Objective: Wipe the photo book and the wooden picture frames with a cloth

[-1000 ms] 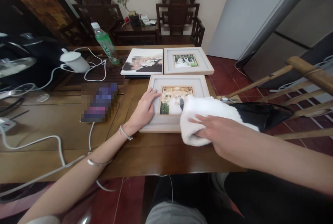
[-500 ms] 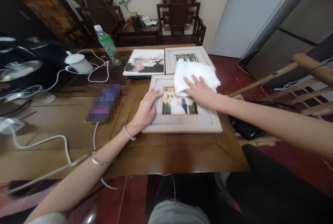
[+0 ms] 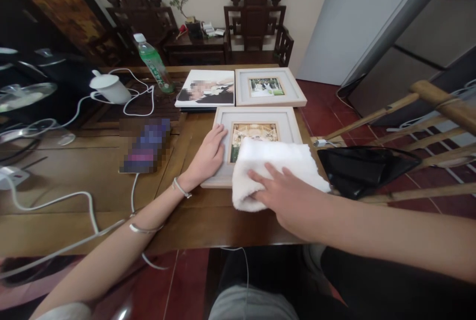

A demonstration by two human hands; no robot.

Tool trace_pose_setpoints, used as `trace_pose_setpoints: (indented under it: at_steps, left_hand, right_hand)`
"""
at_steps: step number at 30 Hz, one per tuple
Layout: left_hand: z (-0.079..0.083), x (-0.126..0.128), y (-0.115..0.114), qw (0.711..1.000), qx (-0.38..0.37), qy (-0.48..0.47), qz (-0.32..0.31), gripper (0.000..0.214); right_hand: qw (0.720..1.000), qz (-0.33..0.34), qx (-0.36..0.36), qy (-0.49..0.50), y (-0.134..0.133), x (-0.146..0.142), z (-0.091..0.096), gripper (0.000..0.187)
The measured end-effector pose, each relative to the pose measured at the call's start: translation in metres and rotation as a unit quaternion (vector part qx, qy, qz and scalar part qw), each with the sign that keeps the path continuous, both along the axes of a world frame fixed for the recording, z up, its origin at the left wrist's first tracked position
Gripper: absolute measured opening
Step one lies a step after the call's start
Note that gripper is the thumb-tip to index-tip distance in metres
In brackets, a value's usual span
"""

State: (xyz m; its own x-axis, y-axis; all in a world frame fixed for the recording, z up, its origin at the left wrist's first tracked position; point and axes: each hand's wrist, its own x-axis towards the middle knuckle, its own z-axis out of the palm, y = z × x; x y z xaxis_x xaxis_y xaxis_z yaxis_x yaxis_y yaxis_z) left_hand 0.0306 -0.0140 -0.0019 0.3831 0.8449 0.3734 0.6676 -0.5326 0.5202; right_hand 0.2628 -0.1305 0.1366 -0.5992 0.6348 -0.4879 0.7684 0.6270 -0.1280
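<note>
A light wood picture frame (image 3: 219, 181) lies flat on the wooden table, with a small photo behind its wide pale mat. My left hand (image 3: 210, 154) rests along the frame's left edge, fingers stretched out flat. Over the lower right of the frame, my right hand (image 3: 284, 188) presses a folded white towel (image 3: 245, 181) with its fingers spread. The towel covers the lower part of the photo and hangs past the frame's near edge. Just behind lies a second picture frame (image 3: 299, 96). Beside that one is a stack topped by a white-edged photo panel (image 3: 219, 93).
On the table's left are a blurred phone (image 3: 145, 146) on a white cable, a lidded white cup (image 3: 111, 89) and a green-labelled bottle (image 3: 154, 64). A bamboo chair (image 3: 439, 106) with a black bag (image 3: 364, 166) stands right. Dark carved chairs (image 3: 256, 17) line the wall.
My right hand has drawn the towel toward me, from the frame's upper right to its near edge. The rear frame is now uncovered. My left hand stays put on the frame.
</note>
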Motion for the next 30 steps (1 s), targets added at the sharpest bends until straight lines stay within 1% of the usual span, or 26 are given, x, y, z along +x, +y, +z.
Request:
trace_pose_setpoints:
  at_steps: [1,3,6,7,9,11,12,13,15,18,21,23,24,26,28,30]
  left_hand:
    - [0.0,0.0,0.001,1.0,0.001,0.011,-0.004,0.053]
    - [0.0,0.0,0.002,0.999,0.004,0.034,-0.014,0.055]
    - [0.001,0.0,0.003,0.998,0.009,0.054,-0.022,0.056]
    - [0.002,0.0,0.004,0.998,0.01,0.056,-0.023,0.056]
    - [0.003,0.0,0.003,0.998,0.01,0.058,-0.023,0.055]
    - [0.003,-0.001,0.003,0.998,0.007,0.058,-0.022,0.055]
    - [0.003,-0.001,0.003,0.998,0.005,0.057,-0.021,0.055]
    - [0.003,-0.002,0.002,0.998,0.003,0.055,-0.02,0.054]
    - [0.003,-0.002,0.002,0.999,0.002,0.049,-0.018,0.054]
    - [0.002,-0.002,0.002,0.999,0.001,0.039,-0.013,0.053]
    - [0.003,0.0,0.001,1.0,-0.003,0.027,-0.005,0.054]
    - [0.004,0.002,0.0,1.0,-0.013,0.008,-0.001,0.055]
    - [0.004,0.002,0.0,1.0,-0.022,-0.005,0.002,0.055]
    - [0.004,0.003,-0.001,0.998,-0.049,-0.042,0.01,0.057]
    - [0.003,0.003,-0.001,0.993,-0.079,-0.088,0.025,0.06]
    - [0.0,0.003,0.0,0.987,-0.093,-0.129,0.033,0.062]
  right_hand:
    - [1.0,-0.003,0.014,0.007,0.006,0.002,-0.007,0.079]
    - [0.998,-0.017,0.058,0.017,0.027,0.011,-0.021,0.079]
    - [0.988,-0.042,0.147,0.0,0.074,0.03,-0.04,0.081]
    - [0.983,-0.045,0.177,0.0,0.091,0.035,-0.044,0.083]
    - [0.971,-0.054,0.231,0.006,0.121,0.041,-0.049,0.08]
    - [0.964,-0.067,0.256,0.007,0.139,0.041,-0.052,0.076]
    - [0.964,-0.072,0.256,0.005,0.143,0.038,-0.052,0.075]
    - [0.966,-0.072,0.249,0.003,0.142,0.034,-0.052,0.073]
    - [0.973,-0.062,0.223,-0.005,0.13,0.024,-0.05,0.073]
    - [0.986,-0.041,0.161,-0.013,0.089,0.009,-0.039,0.074]
    - [0.996,-0.012,0.093,0.012,0.046,0.0,-0.022,0.072]
    - [0.998,0.012,0.047,0.027,0.025,-0.005,-0.011,0.068]
    - [0.999,0.025,0.032,0.031,0.019,-0.008,-0.007,0.065]
    - [0.998,0.051,0.029,0.035,0.016,-0.015,-0.006,0.061]
    - [0.995,0.074,0.056,0.038,0.022,-0.023,-0.012,0.06]
    - [0.991,0.087,0.092,0.044,0.034,-0.031,-0.022,0.057]
